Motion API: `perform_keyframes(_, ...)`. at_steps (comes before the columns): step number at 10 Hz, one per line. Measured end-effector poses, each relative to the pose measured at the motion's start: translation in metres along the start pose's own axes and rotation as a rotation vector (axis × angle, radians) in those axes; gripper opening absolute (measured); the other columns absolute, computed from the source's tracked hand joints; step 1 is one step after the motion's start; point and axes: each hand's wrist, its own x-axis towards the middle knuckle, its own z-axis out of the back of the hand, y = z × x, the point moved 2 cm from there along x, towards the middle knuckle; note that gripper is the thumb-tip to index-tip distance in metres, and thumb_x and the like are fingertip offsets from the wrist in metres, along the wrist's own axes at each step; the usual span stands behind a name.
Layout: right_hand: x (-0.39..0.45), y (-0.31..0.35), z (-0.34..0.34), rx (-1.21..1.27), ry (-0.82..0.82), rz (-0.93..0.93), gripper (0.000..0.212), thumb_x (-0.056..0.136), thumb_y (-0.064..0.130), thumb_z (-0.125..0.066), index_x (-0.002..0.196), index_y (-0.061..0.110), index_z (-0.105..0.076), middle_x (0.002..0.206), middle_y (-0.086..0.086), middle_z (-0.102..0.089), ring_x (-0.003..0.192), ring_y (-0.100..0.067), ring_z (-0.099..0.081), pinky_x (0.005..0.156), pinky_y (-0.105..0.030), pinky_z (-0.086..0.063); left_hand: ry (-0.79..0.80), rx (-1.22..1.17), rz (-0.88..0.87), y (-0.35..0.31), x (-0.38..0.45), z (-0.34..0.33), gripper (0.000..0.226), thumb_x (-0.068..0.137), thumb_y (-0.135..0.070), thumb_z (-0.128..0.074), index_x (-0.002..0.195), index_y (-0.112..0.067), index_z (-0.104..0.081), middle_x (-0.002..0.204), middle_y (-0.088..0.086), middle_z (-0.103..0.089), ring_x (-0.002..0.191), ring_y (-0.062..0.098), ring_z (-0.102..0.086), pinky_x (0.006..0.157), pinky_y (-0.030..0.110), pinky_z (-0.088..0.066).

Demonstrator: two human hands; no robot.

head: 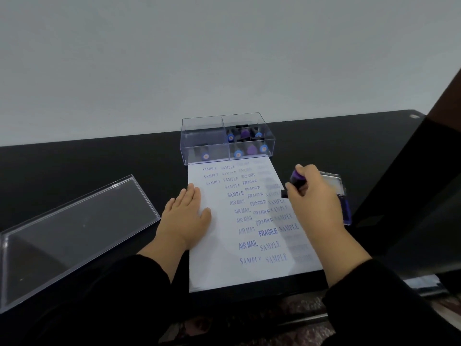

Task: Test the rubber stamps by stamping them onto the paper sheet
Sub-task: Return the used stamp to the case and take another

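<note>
A white paper sheet (219,260) lies on the black table, covered with blue prints reading SAMPLE, AIR MAIL and FRAGILE. My left hand (185,216) presses flat on the sheet's left edge, fingers straight. My right hand (315,201) grips a purple-handled rubber stamp (296,179) over the sheet's right edge, its black base tilted toward the paper. An open ink pad (345,206) lies just right of that hand, partly hidden by it. A clear divided box (207,138) behind the sheet holds several more stamps with blue and purple tops.
The box's clear plastic lid (74,233) lies on the table at the left. The black table (99,161) meets a pale wall behind. A dark object (424,183) rises at the right edge.
</note>
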Motion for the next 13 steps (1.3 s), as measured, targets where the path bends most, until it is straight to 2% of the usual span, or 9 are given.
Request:
perform_keyframes(1, 0.001, 0.013, -0.012, 0.012, 0.061, 0.044, 0.015, 0.09, 0.019, -0.059, 0.101, 0.022, -0.048, 0.09, 0.003, -0.059, 0.076, -0.016, -0.057, 0.069, -0.035, -0.051, 0.004, -0.013, 0.003, 0.0, -0.001, 0.001, 0.062, 0.102, -0.039, -0.019, 0.152, -0.014, 0.007, 0.159, 0.0, 0.013, 0.147, 0.013, 0.009, 0.118, 0.031, 0.005)
perform_keyframes(2, 0.004, 0.029, -0.027, 0.025, 0.119, 0.108, 0.016, 0.091, 0.021, -0.059, 0.101, 0.024, -0.048, 0.091, 0.004, -0.057, 0.076, -0.014, -0.056, 0.065, -0.027, -0.047, 0.022, -0.027, 0.006, 0.0, 0.0, 0.002, 0.063, 0.102, -0.041, -0.019, 0.152, -0.014, 0.009, 0.159, 0.001, 0.015, 0.146, 0.014, 0.011, 0.117, 0.031, 0.006)
perform_keyframes(3, 0.011, 0.047, -0.038, 0.041, 0.168, 0.161, 0.02, 0.092, 0.02, -0.057, 0.111, 0.019, -0.052, 0.086, 0.003, -0.055, 0.076, -0.016, -0.055, 0.068, -0.029, -0.047, 0.012, -0.037, 0.014, 0.001, 0.0, 0.001, 0.063, 0.101, -0.041, -0.02, 0.152, -0.014, 0.008, 0.159, 0.001, 0.015, 0.146, 0.015, 0.013, 0.118, 0.031, 0.005)
perform_keyframes(4, 0.017, 0.057, -0.047, 0.056, 0.175, 0.207, 0.025, 0.092, 0.021, -0.058, 0.116, 0.02, -0.051, 0.087, 0.004, -0.056, 0.079, -0.015, -0.056, 0.072, -0.029, -0.049, 0.015, -0.033, 0.011, 0.0, 0.001, 0.001, 0.063, 0.101, -0.041, -0.019, 0.152, -0.014, 0.008, 0.159, 0.002, 0.015, 0.146, 0.015, 0.012, 0.118, 0.032, 0.005)
perform_keyframes(7, 0.034, 0.074, -0.1, 0.102, 0.205, 0.297, 0.035, 0.091, 0.023, -0.059, 0.125, 0.019, -0.051, 0.091, 0.006, -0.055, 0.079, -0.013, -0.053, 0.07, -0.022, -0.039, -0.002, -0.024, 0.003, 0.001, 0.002, 0.001, 0.064, 0.101, -0.041, -0.021, 0.152, -0.014, 0.006, 0.159, 0.0, 0.015, 0.146, 0.013, 0.011, 0.117, 0.031, 0.006)
perform_keyframes(8, 0.028, 0.071, -0.111, 0.087, 0.226, 0.318, 0.035, 0.091, 0.022, -0.059, 0.125, 0.018, -0.052, 0.091, 0.01, -0.052, 0.08, -0.008, -0.048, 0.072, -0.018, -0.036, -0.008, -0.04, 0.001, 0.002, 0.001, 0.0, 0.063, 0.101, -0.04, -0.022, 0.152, -0.014, 0.006, 0.159, 0.0, 0.014, 0.146, 0.012, 0.012, 0.116, 0.03, 0.007)
perform_keyframes(10, 0.026, 0.071, -0.116, 0.089, 0.252, 0.342, 0.031, 0.091, 0.021, -0.059, 0.122, 0.016, -0.055, 0.092, 0.012, -0.052, 0.081, -0.006, -0.049, 0.072, -0.017, -0.037, -0.013, -0.052, -0.002, 0.002, 0.0, 0.0, 0.063, 0.101, -0.04, -0.022, 0.152, -0.015, 0.005, 0.159, -0.001, 0.014, 0.146, 0.011, 0.012, 0.116, 0.03, 0.008)
perform_keyframes(12, 0.024, 0.07, -0.124, 0.072, 0.268, 0.356, 0.026, 0.091, 0.018, -0.058, 0.118, 0.015, -0.055, 0.102, 0.004, -0.061, 0.081, -0.007, -0.048, 0.072, -0.019, -0.036, -0.016, -0.046, 0.0, 0.002, 0.001, 0.001, 0.063, 0.101, -0.04, -0.022, 0.152, -0.015, 0.005, 0.159, -0.001, 0.014, 0.146, 0.011, 0.012, 0.116, 0.03, 0.008)
perform_keyframes(13, 0.022, 0.071, -0.125, 0.043, 0.258, 0.372, 0.026, 0.092, 0.017, -0.057, 0.118, 0.014, -0.054, 0.104, 0.0, -0.062, 0.083, -0.01, -0.049, 0.073, -0.023, -0.042, -0.011, -0.038, 0.002, 0.003, 0.002, 0.0, 0.063, 0.101, -0.04, -0.021, 0.152, -0.015, 0.006, 0.159, 0.0, 0.014, 0.146, 0.012, 0.012, 0.116, 0.03, 0.008)
